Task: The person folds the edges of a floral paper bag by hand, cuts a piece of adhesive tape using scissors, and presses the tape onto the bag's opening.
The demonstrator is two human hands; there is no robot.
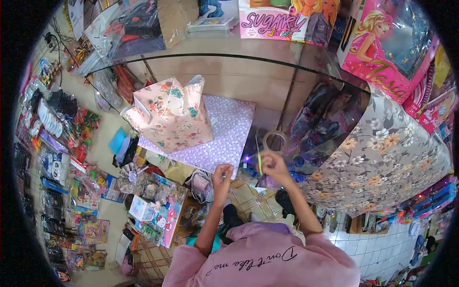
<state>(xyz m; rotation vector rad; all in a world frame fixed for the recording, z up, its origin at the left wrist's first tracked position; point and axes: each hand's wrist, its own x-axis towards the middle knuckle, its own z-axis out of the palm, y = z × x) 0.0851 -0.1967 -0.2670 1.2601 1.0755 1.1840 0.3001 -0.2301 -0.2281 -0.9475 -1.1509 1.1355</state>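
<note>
Purple wrapping paper (229, 129) with small white flowers lies on the glass counter. My left hand (222, 176) is at its near right corner, fingers curled together on the edge. My right hand (273, 167) is closed around slim scissors (259, 161) with a yellow-green handle, the thin blade pointing away from me. Just beyond that hand a roll of tape (276, 141) rests on the glass. Cream floral paper (174, 115), bent and standing up in folds, sits on top of the purple sheet.
Grey floral paper (382, 153) drapes over the counter's right side. Boxed dolls (377, 52) and a pink box (289, 21) stand at the back. The glass counter's edge (215, 55) curves across. Packaged goods (86, 186) crowd the left, and a Hello Kitty item (165, 217) lies low.
</note>
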